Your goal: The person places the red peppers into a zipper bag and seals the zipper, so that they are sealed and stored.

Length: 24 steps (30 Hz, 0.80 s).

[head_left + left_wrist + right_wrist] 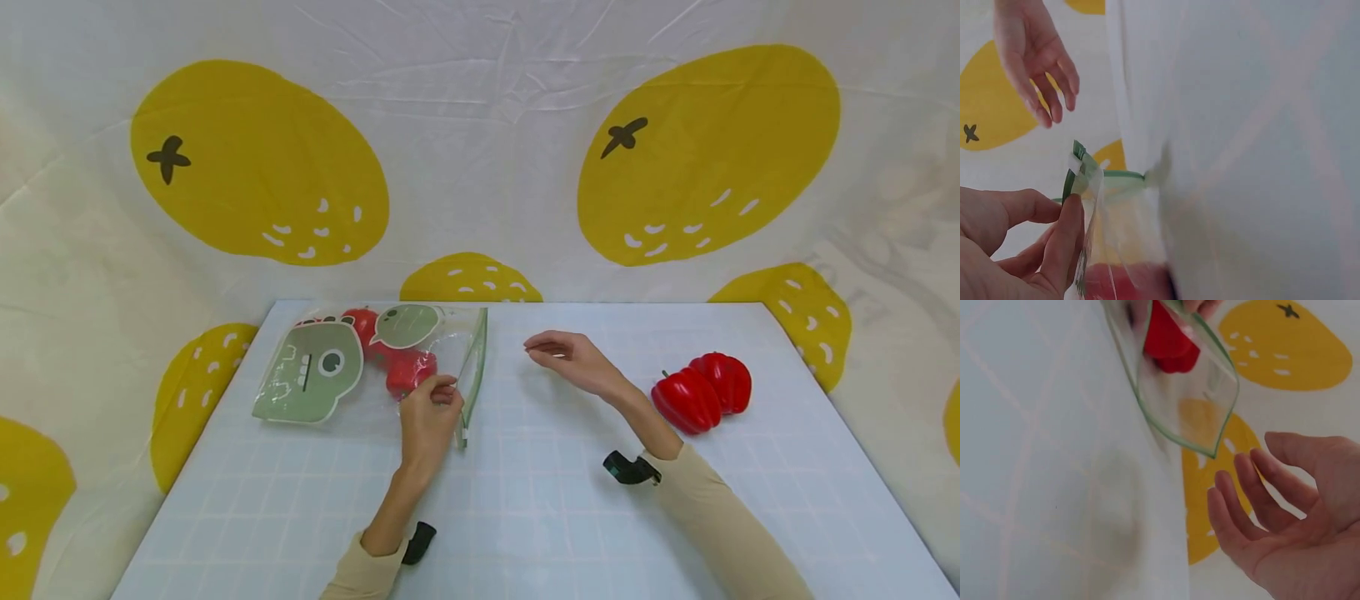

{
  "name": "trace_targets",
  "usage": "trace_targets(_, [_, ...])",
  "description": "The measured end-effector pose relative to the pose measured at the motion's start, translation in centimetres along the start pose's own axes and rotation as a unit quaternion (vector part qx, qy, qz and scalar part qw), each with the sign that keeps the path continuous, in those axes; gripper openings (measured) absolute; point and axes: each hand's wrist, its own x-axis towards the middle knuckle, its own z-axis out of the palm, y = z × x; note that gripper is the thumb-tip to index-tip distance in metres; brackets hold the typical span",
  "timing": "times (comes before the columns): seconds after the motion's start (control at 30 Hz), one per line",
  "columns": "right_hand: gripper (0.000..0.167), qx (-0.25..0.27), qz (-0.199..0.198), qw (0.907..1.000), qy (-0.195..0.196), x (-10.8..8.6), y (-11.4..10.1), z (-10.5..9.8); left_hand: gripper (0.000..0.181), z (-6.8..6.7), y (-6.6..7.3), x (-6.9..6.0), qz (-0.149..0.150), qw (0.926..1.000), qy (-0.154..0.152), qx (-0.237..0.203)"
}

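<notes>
A clear zip bag (450,342) with a green monster print and green edge lies on the left of the table, its mouth facing right. My left hand (431,421) pinches the bag's near edge by the mouth between thumb and fingers. Inside the bag are red bell peppers (409,372), partly hidden by the print. In the right wrist view the bag's mouth (1214,454) gapes. My right hand (573,360) hovers right of the bag, fingers loosely bent, holding nothing; its palm shows in the right wrist view.
Two more red bell peppers (686,401) sit side by side on the right of the table, beyond my right forearm. A white cloth with yellow fruit prints (480,167) hangs behind the white checked table (540,517).
</notes>
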Motion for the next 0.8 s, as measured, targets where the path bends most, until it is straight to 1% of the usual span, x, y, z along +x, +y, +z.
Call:
trace_targets(0.13, [0.031, -0.008, 0.002, 0.9998, 0.02, -0.9, 0.2, -0.9, 0.012, 0.0, -0.2, 0.0, -0.008, 0.9998, 0.006, -0.015])
trace_targets(0.3, [0.033, -0.024, 0.005, 0.9989, 0.04, -2.2, 0.3, -2.1, 0.013, 0.0, -0.3, 0.0, -0.025, 0.9988, 0.009, -0.04])
trace_targets(0.43, [0.036, -0.047, 0.008, 0.9972, 0.058, -3.2, 0.6, -2.8, 0.015, -0.1, -0.3, 0.0, -0.041, 0.9976, 0.004, -0.057])
trace_targets(0.53, [0.038, -0.071, 0.0, 0.9948, 0.072, -4.0, 1.0, -3.4, 0.017, -0.1, -0.3, 0.0, -0.051, 0.9968, -0.001, -0.062])
trace_targets(0.67, [0.039, -0.094, 0.001, 0.9912, 0.092, -5.0, 1.4, -4.3, 0.017, -0.1, -0.4, 0.1, -0.053, 0.9965, -0.003, -0.065])
trace_targets(0.8, [0.041, -0.115, 0.016, 0.9868, 0.112, -6.2, 1.3, -5.0, 0.017, -0.1, -0.4, 0.2, -0.052, 0.9967, -0.004, -0.062])
